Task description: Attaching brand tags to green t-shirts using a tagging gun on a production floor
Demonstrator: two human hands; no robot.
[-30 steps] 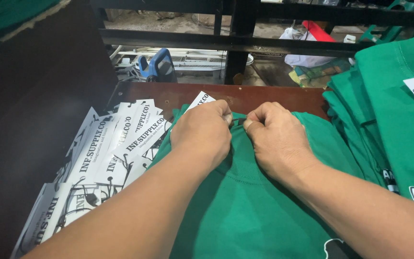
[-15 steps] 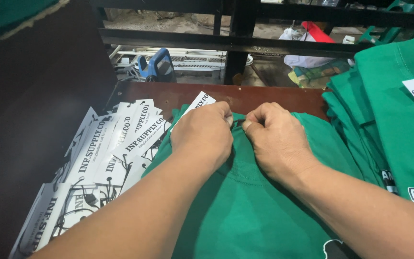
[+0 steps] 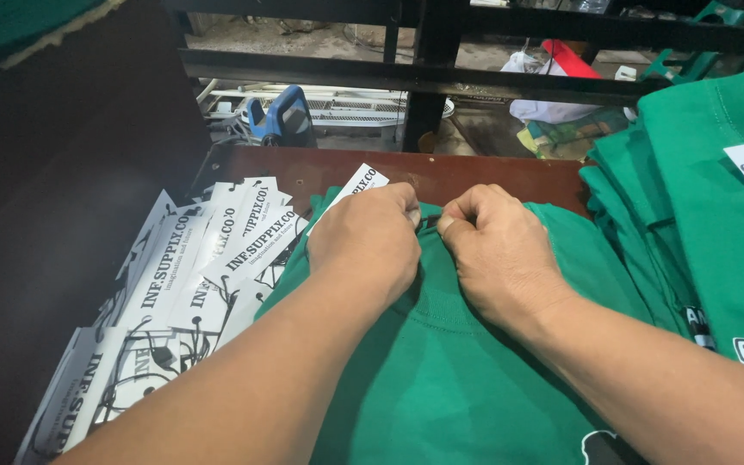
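Two hands (image 3: 428, 245), one spread shirt (image 3: 441, 379)

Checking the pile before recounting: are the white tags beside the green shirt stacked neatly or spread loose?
Spread loose. The white tags lie fanned and overlapping at different angles, left of the green shirt, not squared into a stack.

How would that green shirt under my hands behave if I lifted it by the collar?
Probably floppy: the green shirt already wrinkles where the left hand and right hand pinch it. Likely light, as thin cloth. It would drape rather than slide, possibly dragging the white card tag.
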